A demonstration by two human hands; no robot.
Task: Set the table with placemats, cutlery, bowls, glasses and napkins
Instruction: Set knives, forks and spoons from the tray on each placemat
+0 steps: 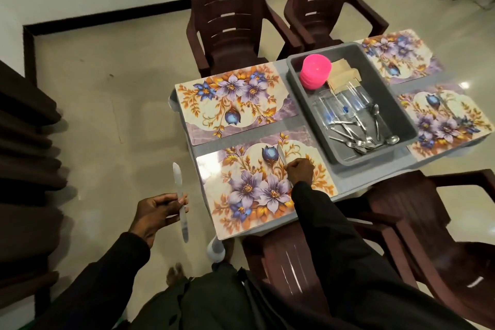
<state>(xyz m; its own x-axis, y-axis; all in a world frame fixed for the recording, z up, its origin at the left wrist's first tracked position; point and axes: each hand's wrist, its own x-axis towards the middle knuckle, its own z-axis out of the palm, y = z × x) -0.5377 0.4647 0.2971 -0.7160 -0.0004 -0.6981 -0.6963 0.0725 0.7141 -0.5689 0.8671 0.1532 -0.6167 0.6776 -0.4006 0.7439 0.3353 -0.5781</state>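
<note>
View from above, looking down on a small grey table [356,177], with twelve o'clock pointing away from the person. Four flowered placemats cover it: the near placemat [235,166] lies straight in front, a second placemat [235,107] just beyond it at twelve o'clock, and two more placemats [444,120] at two and three o'clock. Between them sits a grey tub [298,80] holding a stack of pink bowls [316,69] at its far end, tan napkins [344,72] just beside the bowls, clear glasses [345,104] lying on their sides in the middle, and loose forks and spoons [359,139] at its near end. The right hand [301,170], in a dark sleeve, is over the right part of the near placemat, its fingers curled and pinching a knife [281,154] by the handle; the blade sticks out from the knuckles toward eleven o'clock, low across a blue bud printed on the mat. Whether the blade rests fully on the mat cannot be told. The left hand [158,213] is off the table at nine o'clock, above the floor, thumb and fingers pinching a second knife [180,195] around its middle; this one stands nearly upright in view, blade toward twelve o'clock above the grip, handle toward six o'clock below it. Dark brown plastic chairs [227,8] stand around the table.
</note>
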